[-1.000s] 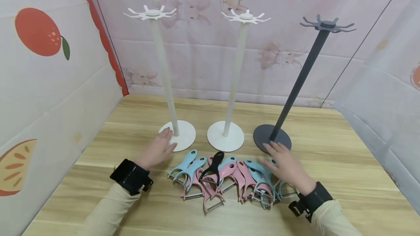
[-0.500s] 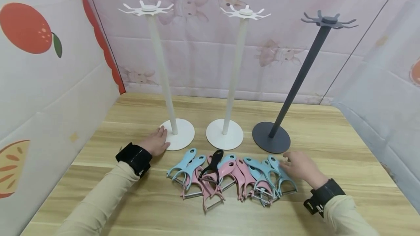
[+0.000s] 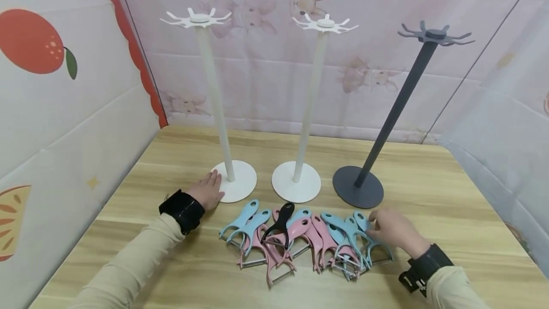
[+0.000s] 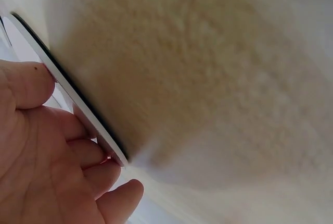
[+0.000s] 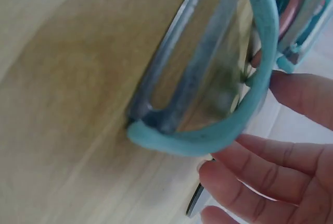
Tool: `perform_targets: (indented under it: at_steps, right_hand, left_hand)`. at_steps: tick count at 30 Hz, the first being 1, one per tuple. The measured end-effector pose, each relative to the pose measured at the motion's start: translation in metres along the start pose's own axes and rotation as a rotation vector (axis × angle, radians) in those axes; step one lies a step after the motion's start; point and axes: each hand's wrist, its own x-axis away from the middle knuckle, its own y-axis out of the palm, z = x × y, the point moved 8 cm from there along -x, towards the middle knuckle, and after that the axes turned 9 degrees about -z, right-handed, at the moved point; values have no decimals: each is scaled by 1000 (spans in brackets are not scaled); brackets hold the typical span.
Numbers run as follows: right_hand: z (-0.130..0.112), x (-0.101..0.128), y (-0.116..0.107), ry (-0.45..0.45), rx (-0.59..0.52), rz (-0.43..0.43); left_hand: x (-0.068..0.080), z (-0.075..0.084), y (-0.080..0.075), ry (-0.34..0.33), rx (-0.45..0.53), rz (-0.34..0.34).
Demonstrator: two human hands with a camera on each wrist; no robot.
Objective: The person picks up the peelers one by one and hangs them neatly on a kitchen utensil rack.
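Note:
Several blue, pink and one black peeler (image 3: 279, 223) lie in a row on the wooden table (image 3: 429, 194). My right hand (image 3: 387, 226) is at the right end of the row. Its curled fingers pinch the rightmost blue peeler (image 3: 363, 225), which lies on the table. In the right wrist view the blue peeler's head (image 5: 223, 130) and steel blade sit between thumb and fingers (image 5: 260, 193). My left hand (image 3: 208, 189) lies flat with straight fingers touching the left edge of the left white stand's base (image 3: 240, 182). The left wrist view shows those fingers (image 4: 31, 86) against the base's rim (image 4: 78, 104).
Three tall stands with hook crowns rise behind the peelers: the left white stand, a middle white stand (image 3: 297, 182) and a dark grey stand (image 3: 358, 187). Printed cloth walls close in the table at the left, back and right.
My right hand came back from beside the grey base and closed on the rightmost blue peeler. My left hand slid to the left edge of the white base.

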Motion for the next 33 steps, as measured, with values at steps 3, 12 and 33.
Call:
perform_targets:
  at_steps: [3, 12, 33]
  right_hand:
    - [0, -3, 3, 47, -2, -7]
    - [-1, 1, -17, 108, 6, 120]
    - [-199, -38, -159, -476, -115, 783]
  left_hand:
    - [1, -1, 1, -2, 0, 2]
    - [2, -2, 1, 9, -7, -2]
    - [2, -3, 4, 3, 62, 10]
